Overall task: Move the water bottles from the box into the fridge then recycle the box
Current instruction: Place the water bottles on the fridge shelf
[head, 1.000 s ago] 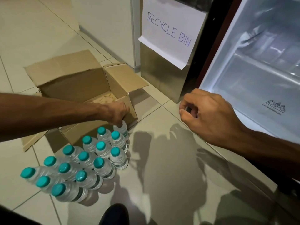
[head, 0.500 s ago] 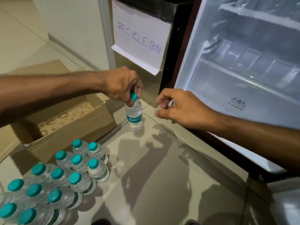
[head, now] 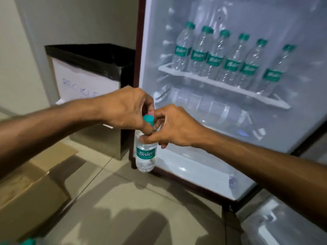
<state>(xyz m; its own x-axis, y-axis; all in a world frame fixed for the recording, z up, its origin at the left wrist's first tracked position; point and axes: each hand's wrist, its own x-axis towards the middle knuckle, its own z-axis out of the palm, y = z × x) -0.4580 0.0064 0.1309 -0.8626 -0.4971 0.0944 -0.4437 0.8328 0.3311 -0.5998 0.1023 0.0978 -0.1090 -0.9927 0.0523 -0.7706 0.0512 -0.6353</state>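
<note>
Evidently mid-handover before the open fridge [head: 194,167]: pinched the bottle [head: 146,156] by its cap [head: 148,119] in the left grip [head: 123,110], curled the right grip [head: 175,129] round its neck, next likely needed a lift onto the shelf [head: 221,84] beside the row [head: 231,65].

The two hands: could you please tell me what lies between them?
In the head view, the cap of the bottle sits between the left hand and right hand; both hold it.
</note>
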